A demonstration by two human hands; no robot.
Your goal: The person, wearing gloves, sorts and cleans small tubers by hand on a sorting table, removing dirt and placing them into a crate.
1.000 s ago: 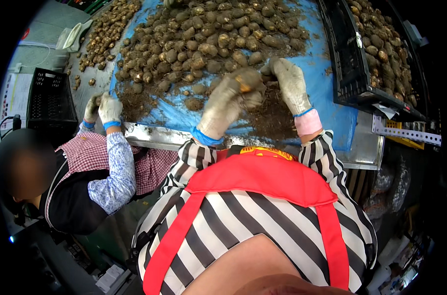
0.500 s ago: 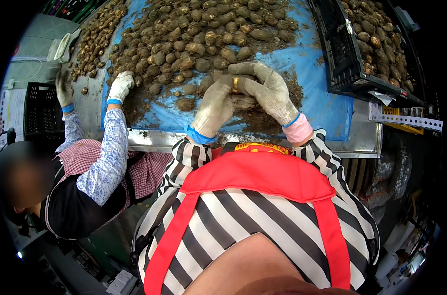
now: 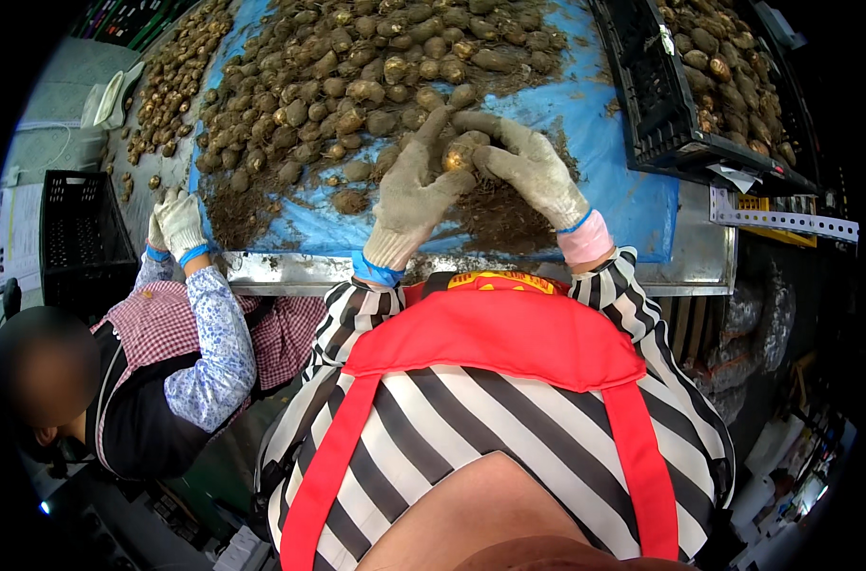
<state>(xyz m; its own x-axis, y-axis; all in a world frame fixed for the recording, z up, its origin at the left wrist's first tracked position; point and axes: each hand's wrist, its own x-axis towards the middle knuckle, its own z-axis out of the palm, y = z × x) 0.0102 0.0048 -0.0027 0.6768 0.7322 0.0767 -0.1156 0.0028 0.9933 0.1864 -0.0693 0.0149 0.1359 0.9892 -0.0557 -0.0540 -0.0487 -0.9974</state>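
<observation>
Holding a tuber [image 3: 460,155] between left hand [image 3: 406,195] and right hand [image 3: 540,179], at the heap's [image 3: 338,86] near edge.
Left: fingers stretched forward, thumb inward. Right: angled inward, fingers bent. Grip narrow, tuber held from both sides.

The left hand [image 3: 409,190] and right hand [image 3: 538,176] partly cover the tuber [image 3: 460,154] between them. Beyond the grip, the upper edge cuts off the tuber heap [image 3: 357,90] and, rightward, the black crate [image 3: 657,105]. Well left, a co-worker's head [image 3: 45,366] is blurred; anything in their hands [image 3: 178,224] is indistinct.
</observation>
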